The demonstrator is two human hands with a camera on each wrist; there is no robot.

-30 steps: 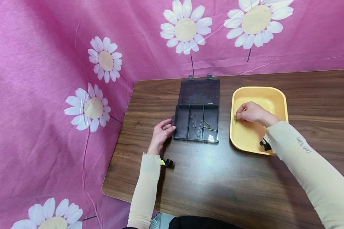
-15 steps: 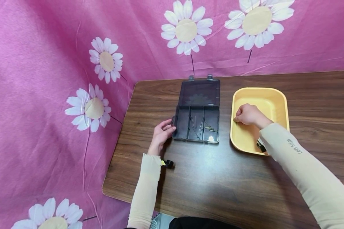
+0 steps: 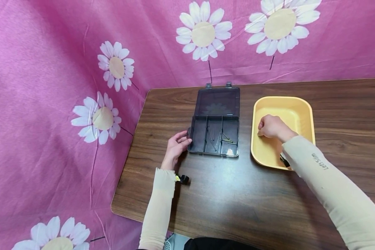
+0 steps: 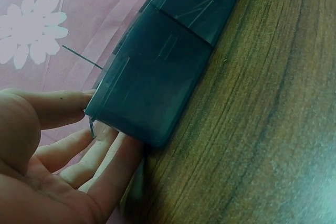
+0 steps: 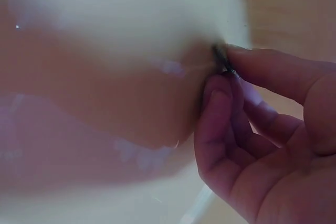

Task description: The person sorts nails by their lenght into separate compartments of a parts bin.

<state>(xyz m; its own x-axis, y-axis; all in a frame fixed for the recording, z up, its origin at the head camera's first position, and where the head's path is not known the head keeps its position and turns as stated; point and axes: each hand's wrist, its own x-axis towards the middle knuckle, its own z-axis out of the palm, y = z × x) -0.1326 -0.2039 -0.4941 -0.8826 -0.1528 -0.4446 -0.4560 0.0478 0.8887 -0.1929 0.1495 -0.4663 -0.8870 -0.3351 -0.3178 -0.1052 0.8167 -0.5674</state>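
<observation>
My left hand point(image 3: 175, 147) grips the left end of a dark see-through compartment box point(image 3: 198, 133); in the left wrist view the thumb lies at the upper edge and the fingers at the end wall. The box's lid point(image 3: 217, 100) is folded back. Several long thin nails point(image 3: 213, 133) lie in the middle compartment, and several brass-coloured screws point(image 3: 227, 140) in the right one. Inside the yellow tub point(image 3: 268, 162), near its left wall, is my right hand point(image 3: 273, 126). Its thumb and fingers pinch a small dark screw point(image 5: 224, 61), mostly covered by the fingertips.
A brown wooden table point(image 3: 218, 198) bears the box and the tub, with a gap between them. Pink flowered cloth point(image 3: 156, 41) hangs behind and at the left. A small black wrist camera point(image 3: 184, 179) sticks out beside my left wrist.
My right hand has turned and shifted slightly lower within the tub, and the thin piece seen at its fingertips earlier is now hidden in the head view. The left hand stays on the box.
</observation>
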